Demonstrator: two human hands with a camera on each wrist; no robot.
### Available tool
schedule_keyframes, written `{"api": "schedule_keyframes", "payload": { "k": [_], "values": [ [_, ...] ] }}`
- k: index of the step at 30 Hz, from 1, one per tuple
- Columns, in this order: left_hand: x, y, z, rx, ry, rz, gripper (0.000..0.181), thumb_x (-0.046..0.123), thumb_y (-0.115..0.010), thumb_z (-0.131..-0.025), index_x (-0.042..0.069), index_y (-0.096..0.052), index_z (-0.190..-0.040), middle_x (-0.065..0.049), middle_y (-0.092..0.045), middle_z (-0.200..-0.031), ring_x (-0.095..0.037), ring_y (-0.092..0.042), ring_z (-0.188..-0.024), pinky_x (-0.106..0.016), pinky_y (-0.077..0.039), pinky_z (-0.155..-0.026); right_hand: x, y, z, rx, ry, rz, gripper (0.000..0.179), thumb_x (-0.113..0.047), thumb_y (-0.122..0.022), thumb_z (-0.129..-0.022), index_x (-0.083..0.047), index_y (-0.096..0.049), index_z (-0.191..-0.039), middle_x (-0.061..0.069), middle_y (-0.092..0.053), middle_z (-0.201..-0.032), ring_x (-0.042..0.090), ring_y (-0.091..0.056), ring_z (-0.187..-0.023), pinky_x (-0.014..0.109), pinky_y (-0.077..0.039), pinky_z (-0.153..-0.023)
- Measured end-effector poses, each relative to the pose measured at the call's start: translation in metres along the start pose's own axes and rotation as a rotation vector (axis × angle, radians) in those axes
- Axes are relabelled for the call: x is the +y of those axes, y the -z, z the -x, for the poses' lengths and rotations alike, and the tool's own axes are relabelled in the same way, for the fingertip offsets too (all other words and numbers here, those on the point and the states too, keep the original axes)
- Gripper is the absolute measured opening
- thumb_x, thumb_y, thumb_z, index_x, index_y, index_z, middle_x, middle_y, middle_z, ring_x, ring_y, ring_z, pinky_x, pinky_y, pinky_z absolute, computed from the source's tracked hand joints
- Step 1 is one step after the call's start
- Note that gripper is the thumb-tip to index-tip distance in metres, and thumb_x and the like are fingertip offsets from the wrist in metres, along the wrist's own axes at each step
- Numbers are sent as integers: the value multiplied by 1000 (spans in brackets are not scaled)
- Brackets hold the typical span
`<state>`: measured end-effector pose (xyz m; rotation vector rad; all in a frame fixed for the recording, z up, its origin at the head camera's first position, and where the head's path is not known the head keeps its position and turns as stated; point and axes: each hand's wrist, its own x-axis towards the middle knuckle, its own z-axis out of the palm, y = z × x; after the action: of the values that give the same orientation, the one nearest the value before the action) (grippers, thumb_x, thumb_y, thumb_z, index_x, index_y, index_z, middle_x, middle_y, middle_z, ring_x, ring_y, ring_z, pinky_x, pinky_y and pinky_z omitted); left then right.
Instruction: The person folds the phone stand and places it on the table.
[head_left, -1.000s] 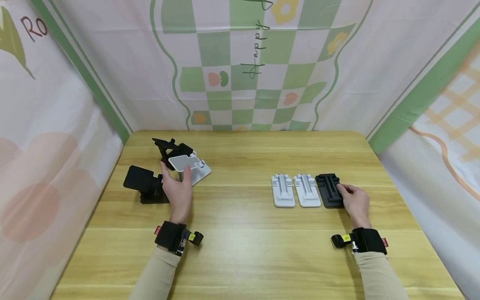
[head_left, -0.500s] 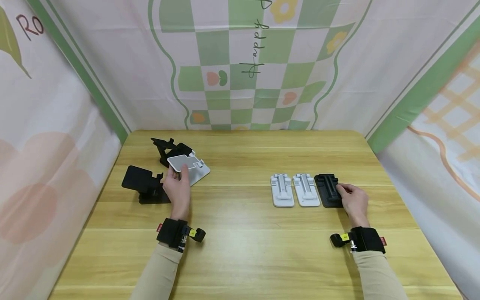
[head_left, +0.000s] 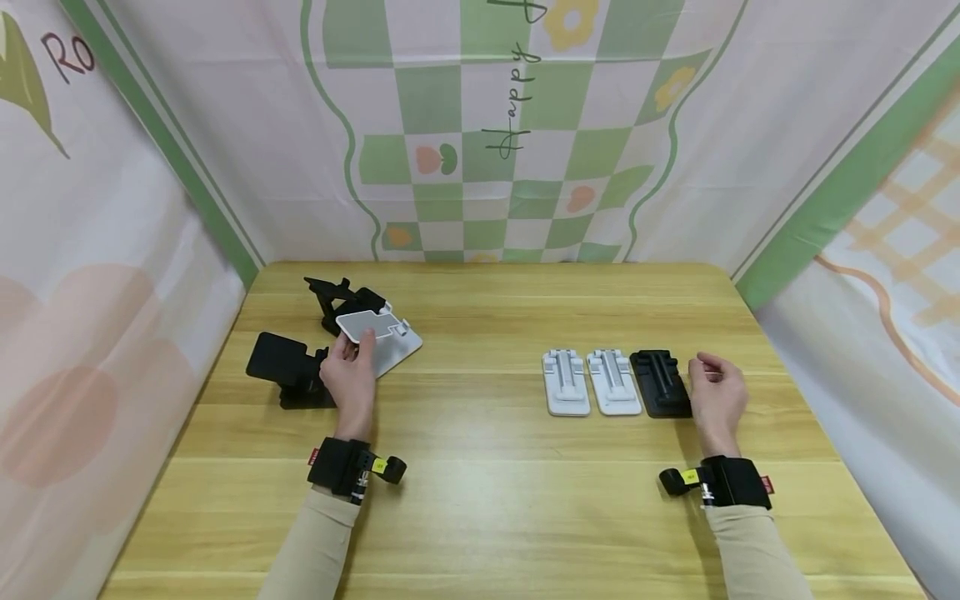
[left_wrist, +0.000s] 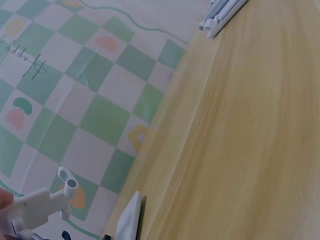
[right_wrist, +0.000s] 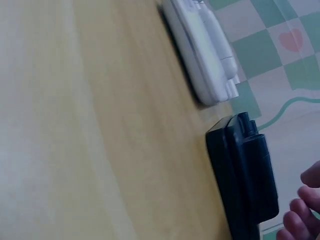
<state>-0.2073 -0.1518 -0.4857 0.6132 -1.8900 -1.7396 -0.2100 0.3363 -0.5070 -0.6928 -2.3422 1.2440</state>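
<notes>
At the left, a white unfolded phone stand (head_left: 397,350) has its plate raised. My left hand (head_left: 350,385) is at the plate's near edge, thumb against it and fingers curled beneath; in the left wrist view a fingertip (left_wrist: 5,198) overlaps the white stand. My right hand (head_left: 717,404) is just right of a folded black phone stand (head_left: 660,385), fingers loosely curled and holding nothing. The right wrist view has those fingers (right_wrist: 298,220) apart from the black stand. Beside it lie two folded white phone stands, one in the middle (head_left: 615,383) and one leftmost (head_left: 566,383).
Two unfolded black phone stands flank the white one: a near one (head_left: 276,358) at the left and a far one (head_left: 330,292) behind. All stand on a wooden table (head_left: 480,500). A patterned cloth (head_left: 495,167) hangs along its far edge.
My right hand has let go of the folded black phone stand and shifted slightly right. My left hand's fingers have drawn in under the white stand's plate. The stands stay where they were.
</notes>
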Motion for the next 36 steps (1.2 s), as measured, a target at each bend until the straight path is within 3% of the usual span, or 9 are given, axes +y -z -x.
{"api": "schedule_keyframes", "payload": {
  "k": [5, 13, 18, 26, 32, 36],
  "values": [
    [-1, -1, 1, -10, -8, 31, 49, 24, -69, -101, -1, -59, -143, -22, -65, -136, -29, -64, -125, -42, -51, -106, -10, 0, 3, 89, 86, -92, 37, -27, -61, -101, -3, -68, -129, -22, -49, -95, -8, -48, -84, 13, -38, -75],
    [7, -5, 6, -46, -55, 97, 49, 24, -68, -102, 2, -58, -144, -19, -64, -138, -24, -63, -128, -39, -50, -107, -31, -9, 16, 59, 247, -248, 34, -21, -64, -102, 2, -66, -127, -17, -52, -103, -3, -52, -94, 14, -40, -85],
    [15, -7, 11, -82, -81, 117, 45, 23, -65, -103, 3, -59, -143, -18, -66, -135, -22, -64, -125, -41, -49, -107, -43, -21, 23, -20, 311, -308, 34, -18, -65, -103, 4, -63, -129, -12, -56, -108, 0, -55, -102, 15, -42, -94],
    [22, -9, 20, -121, -58, 96, 39, 23, -63, -104, 4, -66, -138, -16, -69, -133, -21, -63, -121, -44, -49, -108, -59, -45, 44, -203, 310, -343, 39, -22, -61, -105, 2, -58, -136, 4, -60, -122, 5, -55, -109, 16, -44, -97],
    [21, -13, 24, -159, -55, 73, 37, 27, -61, -105, 5, -68, -134, -15, -69, -132, -17, -61, -115, -33, -49, -101, -73, -65, 58, -321, 343, -340, 39, -21, -59, -106, 3, -56, -137, 11, -58, -126, 7, -53, -113, 21, -44, -102],
    [24, -17, 30, -195, -47, 84, 35, 29, -61, -105, 4, -72, -128, -15, -73, -121, -15, -60, -101, -21, -46, -84, -80, -78, 66, -390, 328, -363, 39, -16, -58, -106, 4, -55, -139, 16, -57, -130, 8, -52, -114, 21, -43, -102]
  ]
}}
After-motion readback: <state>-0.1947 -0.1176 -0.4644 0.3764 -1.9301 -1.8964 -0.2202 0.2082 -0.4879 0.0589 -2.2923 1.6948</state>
